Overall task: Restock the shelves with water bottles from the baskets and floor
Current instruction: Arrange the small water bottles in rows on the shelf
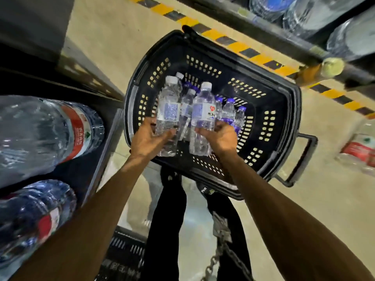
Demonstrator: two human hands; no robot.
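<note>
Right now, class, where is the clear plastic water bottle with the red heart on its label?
Head view, centre: the right hand grips the heart-label bottle over the black plastic basket, beside the left hand.

Both arms reaching down, left hand (149, 139) curled round the left bottle (169, 110), right hand (222, 138) round the right bottle (203, 118).

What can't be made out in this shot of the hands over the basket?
Head view:
- Count of small bottles in the black basket: left hand, right hand and their two held bottles cover them.
- Top right: shelf jugs blurred, cut by the edge.
- Bottom: second basket partly behind the legs, cut by the edge.
</note>
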